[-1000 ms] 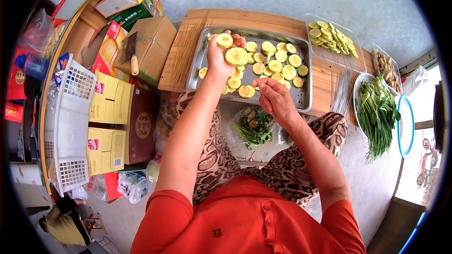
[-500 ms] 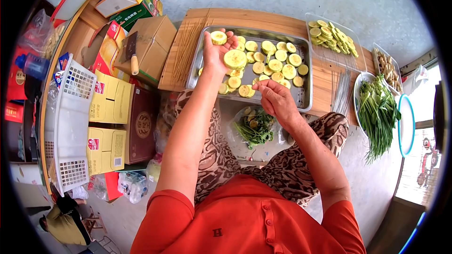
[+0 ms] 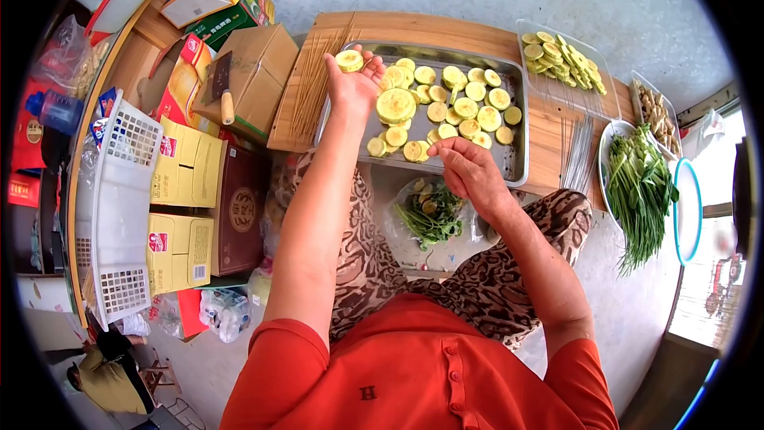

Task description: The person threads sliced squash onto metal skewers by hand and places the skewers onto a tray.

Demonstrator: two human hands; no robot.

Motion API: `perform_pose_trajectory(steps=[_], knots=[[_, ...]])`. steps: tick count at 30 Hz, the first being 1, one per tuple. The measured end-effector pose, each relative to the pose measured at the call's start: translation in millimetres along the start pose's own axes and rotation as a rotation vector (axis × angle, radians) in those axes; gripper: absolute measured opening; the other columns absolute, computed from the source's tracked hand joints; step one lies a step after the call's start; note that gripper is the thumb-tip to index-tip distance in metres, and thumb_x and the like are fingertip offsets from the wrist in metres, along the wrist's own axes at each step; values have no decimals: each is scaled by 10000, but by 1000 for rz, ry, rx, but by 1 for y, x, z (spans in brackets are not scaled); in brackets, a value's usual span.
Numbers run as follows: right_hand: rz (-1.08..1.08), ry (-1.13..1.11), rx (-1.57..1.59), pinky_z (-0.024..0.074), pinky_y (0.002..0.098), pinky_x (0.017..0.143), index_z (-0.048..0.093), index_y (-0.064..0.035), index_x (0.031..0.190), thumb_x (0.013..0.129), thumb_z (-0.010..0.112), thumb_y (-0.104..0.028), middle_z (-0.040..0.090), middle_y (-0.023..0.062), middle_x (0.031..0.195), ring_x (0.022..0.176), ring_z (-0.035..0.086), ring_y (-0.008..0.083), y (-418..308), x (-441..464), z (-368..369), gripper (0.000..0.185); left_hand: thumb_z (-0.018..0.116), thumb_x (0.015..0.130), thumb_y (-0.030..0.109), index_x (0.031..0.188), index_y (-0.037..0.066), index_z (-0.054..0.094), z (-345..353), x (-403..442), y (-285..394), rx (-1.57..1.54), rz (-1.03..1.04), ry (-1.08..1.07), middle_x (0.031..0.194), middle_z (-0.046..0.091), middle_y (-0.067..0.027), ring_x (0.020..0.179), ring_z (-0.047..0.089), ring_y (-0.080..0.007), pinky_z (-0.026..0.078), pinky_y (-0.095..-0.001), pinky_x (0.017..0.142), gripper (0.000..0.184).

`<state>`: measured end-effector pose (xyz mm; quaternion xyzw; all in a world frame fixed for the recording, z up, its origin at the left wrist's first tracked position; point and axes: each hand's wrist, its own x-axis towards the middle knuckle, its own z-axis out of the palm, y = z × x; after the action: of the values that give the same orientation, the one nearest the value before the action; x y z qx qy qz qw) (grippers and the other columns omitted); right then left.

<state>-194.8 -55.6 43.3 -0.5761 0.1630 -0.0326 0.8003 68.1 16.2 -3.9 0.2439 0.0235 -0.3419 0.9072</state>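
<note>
My left hand [image 3: 356, 87] is palm up over the left end of the metal tray [image 3: 519, 167], fingers curled round a small stack of zucchini slices [image 3: 348, 60]. Just right of that wrist, a larger-looking zucchini slice [image 3: 395, 105] appears above the others; what supports it cannot be seen. My right hand [image 3: 471, 171] is at the tray's near edge, thumb and forefinger pinched together. Anything between those fingertips is too thin to make out. Many round yellow-green zucchini slices [image 3: 489, 119] lie spread in the tray.
Thin bamboo skewers [image 3: 312, 84] lie left of the tray; metal skewers [image 3: 576, 155] lie right. Beyond are a clear container of slices [image 3: 609, 107] and a dish of greens [image 3: 637, 179]. A bag of greens [image 3: 430, 215] sits below. A cleaver [image 3: 224, 87] rests by the boxes.
My left hand has shifted slightly left and tilted outward with its zucchini slices. The large slice beside the wrist sits slightly lower. My right hand has barely moved.
</note>
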Motion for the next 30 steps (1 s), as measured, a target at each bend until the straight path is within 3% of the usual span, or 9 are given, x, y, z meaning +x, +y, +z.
perform_pose_trajectory(steps=[8,30], knots=[[-16,17,-9,241,202,419,579,-34,989,965,459,-186,367,-62,503,423,288,40,-3,-1,-4,195,238,911,631,973,42,532,-2,-6,-3,83,-17,-67,813,556,-94,758,546,-234,464,-354,731,661],[-18,2,3,230,198,410,591,-38,987,965,460,-180,368,-67,510,419,283,34,2,1,-3,194,163,924,614,893,37,538,2,-10,-7,48,-117,-147,695,509,-75,670,507,-218,474,-371,711,688]])
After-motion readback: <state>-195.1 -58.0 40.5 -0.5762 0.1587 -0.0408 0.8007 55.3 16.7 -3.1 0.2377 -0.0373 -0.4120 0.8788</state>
